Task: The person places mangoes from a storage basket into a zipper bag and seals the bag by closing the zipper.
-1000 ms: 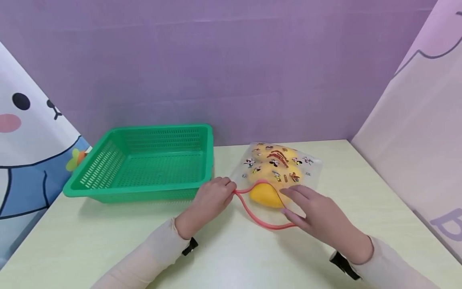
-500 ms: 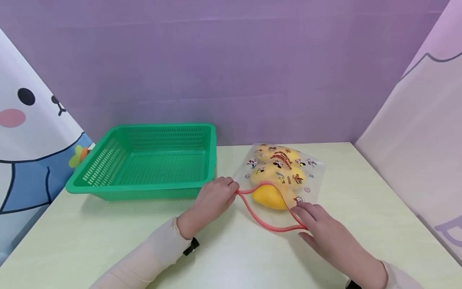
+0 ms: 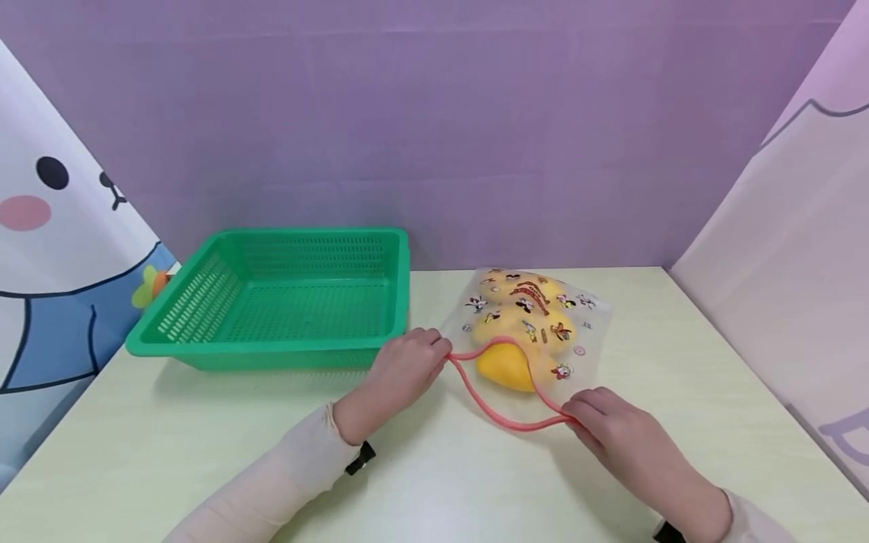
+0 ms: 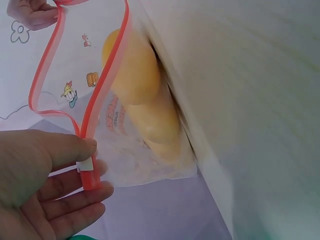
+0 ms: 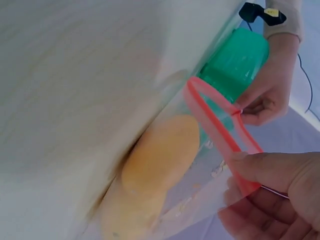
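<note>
A clear zip bag (image 3: pixel 582 335) with cartoon prints and a red zip edge (image 3: pixel 509 424) lies flat on the table, its mouth gaping toward me. Inside are several smooth yellow mangoes (image 3: pixel 505 368); the nearest shows through the opening. My left hand (image 3: pixel 410 366) pinches the left end of the zip edge, where a white slider (image 4: pixel 86 164) sits between thumb and fingers in the left wrist view. At the opposite end, my right hand (image 3: pixel 621 434) pinches the red edge between thumb and fingertips, and the mouth spreads between both hands.
A green plastic basket (image 3: pixel 271 353) with slotted walls stands left of the bag, its near right corner close behind my left hand. A purple cloth backdrop (image 3: pixel 434 136) rises behind the table (image 3: pixel 434 498), with printed cloths at both sides.
My right hand has slid right and toward me along the bag's mouth, and its spread fingers have closed onto the red edge's right end. The left hand keeps its pinch.
</note>
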A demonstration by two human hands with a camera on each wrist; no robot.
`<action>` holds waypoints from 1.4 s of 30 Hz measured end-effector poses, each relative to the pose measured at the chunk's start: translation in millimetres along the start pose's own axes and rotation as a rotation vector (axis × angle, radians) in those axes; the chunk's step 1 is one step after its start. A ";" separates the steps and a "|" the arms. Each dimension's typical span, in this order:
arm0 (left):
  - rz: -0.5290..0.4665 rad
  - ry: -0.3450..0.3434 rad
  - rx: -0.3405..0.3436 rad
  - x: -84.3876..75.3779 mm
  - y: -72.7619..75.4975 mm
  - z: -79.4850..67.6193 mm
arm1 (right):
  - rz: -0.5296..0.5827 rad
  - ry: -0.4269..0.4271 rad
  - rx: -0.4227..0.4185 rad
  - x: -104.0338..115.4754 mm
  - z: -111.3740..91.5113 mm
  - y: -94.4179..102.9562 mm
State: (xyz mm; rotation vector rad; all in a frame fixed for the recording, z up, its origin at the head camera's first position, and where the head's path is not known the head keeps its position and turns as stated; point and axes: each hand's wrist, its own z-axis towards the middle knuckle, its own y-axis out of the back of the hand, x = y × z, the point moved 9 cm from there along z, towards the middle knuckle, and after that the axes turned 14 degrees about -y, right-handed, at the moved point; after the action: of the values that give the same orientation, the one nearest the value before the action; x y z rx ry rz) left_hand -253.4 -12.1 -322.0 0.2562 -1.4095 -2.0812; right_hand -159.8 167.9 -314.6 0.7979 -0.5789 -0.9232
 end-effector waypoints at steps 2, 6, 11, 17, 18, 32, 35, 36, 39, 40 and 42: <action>0.002 0.004 -0.003 0.9 2.0 0.3 | 0.002 0.006 -0.028 -2.2 0.9 3.5; -0.007 0.008 -0.017 2.5 8.5 0.0 | 0.000 0.005 -0.060 -7.6 3.5 11.5; 0.002 -0.003 -0.078 4.8 21.7 -0.2 | 0.003 -0.027 -0.122 -16.8 6.9 26.1; -0.009 -0.024 -0.123 7.4 33.4 -2.2 | 0.023 -0.049 -0.166 -27.5 9.9 39.8; -0.014 -0.024 -0.128 8.0 35.6 -2.8 | 0.024 -0.046 -0.170 -28.8 10.7 41.3; -0.053 -0.062 -0.244 18.0 61.6 -15.3 | 0.034 -0.037 -0.197 -32.4 25.7 62.4; -0.072 -0.060 -0.269 21.2 68.7 -14.8 | 0.036 -0.037 -0.200 -36.0 32.0 66.9; -0.078 -0.056 -0.272 22.4 70.4 -14.7 | 0.039 -0.044 -0.199 -38.4 34.2 67.8; -0.093 -0.041 -0.271 26.0 75.0 -15.2 | 0.052 -0.070 -0.180 -45.6 40.9 68.2; -0.097 -0.035 -0.269 27.0 76.5 -15.5 | 0.056 -0.078 -0.172 -47.6 42.8 67.8; -0.107 -0.025 -0.271 28.8 80.4 -16.7 | 0.072 -0.088 -0.155 -50.6 46.0 66.3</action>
State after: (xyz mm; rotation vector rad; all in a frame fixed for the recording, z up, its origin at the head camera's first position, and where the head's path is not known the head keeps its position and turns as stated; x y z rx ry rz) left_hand -238.5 -61.9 -252.3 0.1980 -1.1316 -2.3400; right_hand -187.3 219.6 -239.6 0.5959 -0.6008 -0.9286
